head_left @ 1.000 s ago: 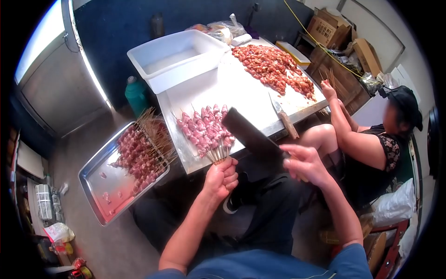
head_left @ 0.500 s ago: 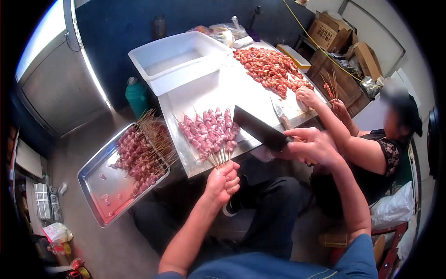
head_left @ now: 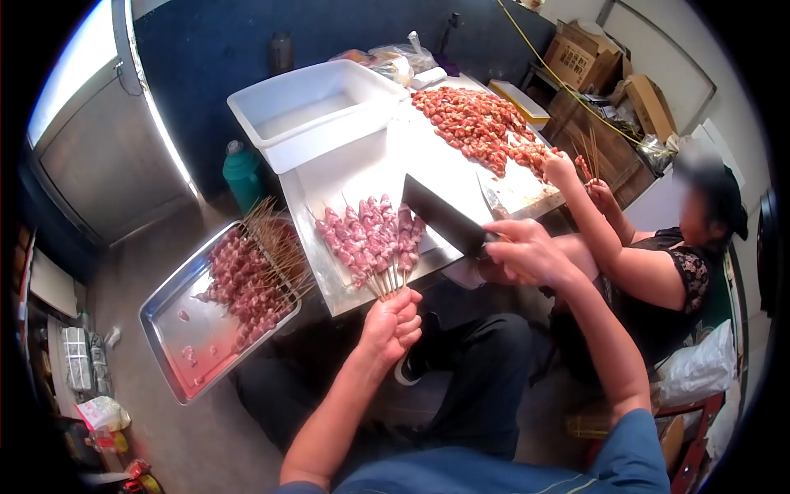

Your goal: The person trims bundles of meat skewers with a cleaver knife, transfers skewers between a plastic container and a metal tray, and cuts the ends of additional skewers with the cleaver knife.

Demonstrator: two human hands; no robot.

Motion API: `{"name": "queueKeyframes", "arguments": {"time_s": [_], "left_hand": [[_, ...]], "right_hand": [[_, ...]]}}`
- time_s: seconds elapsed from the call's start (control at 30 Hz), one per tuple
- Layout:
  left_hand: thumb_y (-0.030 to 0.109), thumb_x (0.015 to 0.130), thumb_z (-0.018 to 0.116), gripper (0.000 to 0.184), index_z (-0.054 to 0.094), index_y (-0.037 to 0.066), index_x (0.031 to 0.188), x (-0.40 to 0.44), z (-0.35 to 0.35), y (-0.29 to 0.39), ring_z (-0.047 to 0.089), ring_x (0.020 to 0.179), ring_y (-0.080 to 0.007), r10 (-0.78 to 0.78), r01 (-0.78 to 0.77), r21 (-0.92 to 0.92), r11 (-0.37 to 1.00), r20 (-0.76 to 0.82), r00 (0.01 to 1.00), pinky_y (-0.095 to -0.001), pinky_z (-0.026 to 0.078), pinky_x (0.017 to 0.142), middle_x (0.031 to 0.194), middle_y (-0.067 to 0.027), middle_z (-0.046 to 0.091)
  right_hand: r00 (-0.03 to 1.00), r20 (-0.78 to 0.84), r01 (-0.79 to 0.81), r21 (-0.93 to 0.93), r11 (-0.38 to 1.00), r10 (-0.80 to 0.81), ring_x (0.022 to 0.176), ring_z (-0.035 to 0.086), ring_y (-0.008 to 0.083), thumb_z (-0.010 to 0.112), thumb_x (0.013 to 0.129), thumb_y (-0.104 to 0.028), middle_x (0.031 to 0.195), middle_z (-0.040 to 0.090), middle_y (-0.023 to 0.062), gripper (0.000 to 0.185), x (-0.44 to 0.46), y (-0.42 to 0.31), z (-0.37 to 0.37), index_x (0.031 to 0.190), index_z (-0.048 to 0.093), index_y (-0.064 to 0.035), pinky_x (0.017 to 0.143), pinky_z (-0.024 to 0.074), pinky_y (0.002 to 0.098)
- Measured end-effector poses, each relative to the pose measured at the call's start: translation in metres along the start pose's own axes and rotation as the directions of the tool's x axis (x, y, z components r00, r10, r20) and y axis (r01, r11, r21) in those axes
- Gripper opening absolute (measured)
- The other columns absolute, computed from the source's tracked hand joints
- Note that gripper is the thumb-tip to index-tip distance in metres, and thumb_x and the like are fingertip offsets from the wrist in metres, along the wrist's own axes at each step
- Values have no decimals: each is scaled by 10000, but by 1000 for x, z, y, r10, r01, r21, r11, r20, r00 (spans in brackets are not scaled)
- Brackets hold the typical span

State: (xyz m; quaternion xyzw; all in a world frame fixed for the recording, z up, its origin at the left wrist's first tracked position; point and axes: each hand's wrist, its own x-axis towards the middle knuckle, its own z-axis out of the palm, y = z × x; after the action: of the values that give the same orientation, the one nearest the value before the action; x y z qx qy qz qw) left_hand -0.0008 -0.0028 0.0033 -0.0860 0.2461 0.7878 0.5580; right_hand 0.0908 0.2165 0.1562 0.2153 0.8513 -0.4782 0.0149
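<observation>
White and glaring, the table (head_left: 444, 193) takes up the middle, and off its right end sits a co-worker (head_left: 679, 276). Big tub (head_left: 329, 136) over the far left corner; beside the left edge, a metal tray (head_left: 185, 317) with finished sticks (head_left: 239, 280) heaped towards the table side. Along the right edge spreads the meat pile (head_left: 473, 119), and the co-worker's hand (head_left: 562, 171) is right at its near end. Now the cleaver (head_left: 444, 218), dark blade slanting above the near edge, and the bunch (head_left: 370, 239), fanned over the near left corner, bare ends jutting past the near edge. Looks like the flattening or tidying step with the blade, by my reading; any next stroke would call for a steady bunch and a flat, controlled blade clear of the fingers. Left hand (head_left: 391, 328): fist clamped round those bare ends, knuckles up, arm stretched nearly straight from below. Right hand (head_left: 527, 249): wrapped on the cleaver's handle, elbow bent, forearm angling in from the right. Blade tip overlaps the bunch's right side in view; whether they touch, I can't tell. Smallest, a knife (head_left: 489, 194) lies by the near edge, partly hidden behind that right hand.
</observation>
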Motion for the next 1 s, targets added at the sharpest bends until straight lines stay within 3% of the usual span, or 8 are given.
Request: {"name": "queueKeyframes", "arguments": {"time_s": [0.07,0.27,0.53,0.6,0.67,0.73,0.83,1.0], "left_hand": [[188,1021,455,179,515,38,945,-1,-1,-1,237,389,-57,-6,5,18,1000,4,1000,-219,195,358,534,47,304],[196,1033,430,205,537,40,954,-10,-2,2,246,399,-63,-28,24,44,999,92,995,-220,220,370,535,50,294],[215,993,520,160,569,72,940,-53,20,36,246,407,-50,128,-82,518,851,-54,990,-219,207,366,548,62,300],[127,925,558,69,565,78,877,-56,32,66,337,433,-61,375,-115,757,643,-180,910,-227,248,370,581,56,382],[115,935,520,165,578,29,807,-40,3,102,467,500,-169,698,-251,961,-118,260,667,-336,385,470,622,-36,511],[133,948,469,182,566,-7,883,-55,27,122,629,611,-361,737,149,824,-547,389,553,-461,474,580,693,-247,616],[75,885,474,114,544,3,939,-52,16,136,673,692,-391,647,456,470,-756,425,633,-478,528,618,729,-227,660],[38,855,487,120,519,-56,923,-44,-18,121,695,668,-359,544,453,306,-837,377,750,-437,562,607,700,-226,665]], "right_hand": [[999,1,-32,-46,998,32,516,568,84,621,889,-144,741,621,62,409,-26,4,-8,1249,580,44,421,434,202],[988,-156,75,352,933,-21,552,576,79,646,906,-119,793,629,56,410,-73,31,6,1284,563,17,448,442,202],[949,-285,273,518,811,-138,556,582,89,646,900,-64,762,621,45,419,-80,59,39,1302,555,6,455,447,207],[939,-306,305,543,782,-154,544,602,122,667,879,-80,809,670,97,428,-77,74,44,1294,574,-38,446,473,236],[917,-356,369,582,725,-181,544,600,131,637,888,-70,817,661,105,438,-77,80,50,1315,548,-31,445,479,243],[918,-371,363,639,678,-141,548,600,135,617,893,-70,817,653,111,448,-76,83,54,1330,527,-25,444,481,245],[917,-395,355,732,581,-62,556,600,143,585,903,-76,812,636,121,466,-76,86,60,1355,489,-13,442,485,248],[919,-395,336,792,510,8,567,603,148,579,908,-93,800,626,128,479,-74,91,69,1365,470,-2,439,488,251]]}}
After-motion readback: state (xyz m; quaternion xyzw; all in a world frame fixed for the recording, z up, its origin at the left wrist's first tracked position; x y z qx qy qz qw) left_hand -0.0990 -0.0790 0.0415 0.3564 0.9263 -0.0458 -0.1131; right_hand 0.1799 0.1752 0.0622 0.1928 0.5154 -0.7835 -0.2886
